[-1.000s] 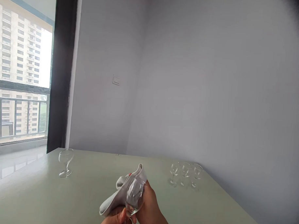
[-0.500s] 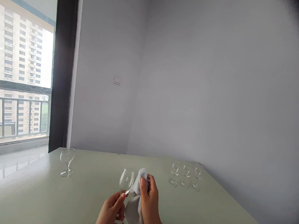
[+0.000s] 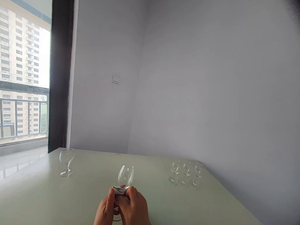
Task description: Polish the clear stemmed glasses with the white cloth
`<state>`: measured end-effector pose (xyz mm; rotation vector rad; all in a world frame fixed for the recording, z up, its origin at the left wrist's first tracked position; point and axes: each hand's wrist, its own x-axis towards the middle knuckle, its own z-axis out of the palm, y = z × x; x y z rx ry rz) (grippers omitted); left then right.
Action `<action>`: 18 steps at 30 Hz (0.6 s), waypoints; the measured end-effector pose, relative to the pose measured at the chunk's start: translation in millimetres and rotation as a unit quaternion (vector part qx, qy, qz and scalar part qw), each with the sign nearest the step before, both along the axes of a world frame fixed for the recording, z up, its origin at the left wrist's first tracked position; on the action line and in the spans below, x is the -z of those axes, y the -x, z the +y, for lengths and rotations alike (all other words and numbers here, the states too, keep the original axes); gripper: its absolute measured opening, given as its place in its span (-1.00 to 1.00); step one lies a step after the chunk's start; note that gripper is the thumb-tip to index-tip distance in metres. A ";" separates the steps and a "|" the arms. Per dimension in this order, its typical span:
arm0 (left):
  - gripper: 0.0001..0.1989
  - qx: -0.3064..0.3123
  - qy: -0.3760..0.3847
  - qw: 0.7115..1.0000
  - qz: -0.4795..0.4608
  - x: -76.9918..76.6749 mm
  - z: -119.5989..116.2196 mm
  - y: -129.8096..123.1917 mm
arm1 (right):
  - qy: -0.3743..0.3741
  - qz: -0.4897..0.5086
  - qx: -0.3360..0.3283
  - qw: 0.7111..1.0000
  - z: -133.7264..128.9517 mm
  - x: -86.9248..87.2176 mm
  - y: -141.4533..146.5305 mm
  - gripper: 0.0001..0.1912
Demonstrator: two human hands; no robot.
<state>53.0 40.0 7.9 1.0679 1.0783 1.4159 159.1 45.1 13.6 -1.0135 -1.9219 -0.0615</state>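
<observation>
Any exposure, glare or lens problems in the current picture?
Head view: the window is bright and hazy; a dark, blurry patch fills the upper right corner. Head view: soft sheen on the table's left side. Head view: the right-hand glasses show faintly, their outlines hard to separate.

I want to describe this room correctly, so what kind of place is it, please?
Probably a room in a high-rise apartment, perhaps sparsely furnished. The signs are the plain wall with a light switch, the railing outside the window, and the tall residential-looking building opposite.
</observation>
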 end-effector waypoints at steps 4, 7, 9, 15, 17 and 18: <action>-0.45 -0.013 0.007 0.999 -0.033 1.3 7.4 9.6 | 0.239 0.105 -0.149 0.954 2.9 -9.8 -11.3 -0.85; -0.50 -0.004 -0.009 0.997 -0.080 4.7 12.8 8.2 | 0.365 0.325 -0.130 0.863 12.6 -15.2 -22.3 -0.79; -0.51 0.013 -0.016 0.996 -0.087 7.8 13.9 2.3 | 0.377 0.446 -0.134 0.801 16.7 -15.6 -24.0 -0.73; -0.39 -0.038 -0.013 0.999 -0.004 21.7 14.8 -7.2 | 0.385 0.458 -0.238 0.765 8.2 -1.1 -4.4 -0.61; -0.45 -0.050 -0.053 0.996 0.051 25.9 18.7 -2.9 | 0.381 0.420 -0.229 0.791 5.8 4.0 0.1 -0.58; -0.47 -0.049 -0.080 0.993 0.074 27.7 21.3 -0.5 | 0.380 0.401 -0.230 0.801 5.4 5.6 0.9 -0.58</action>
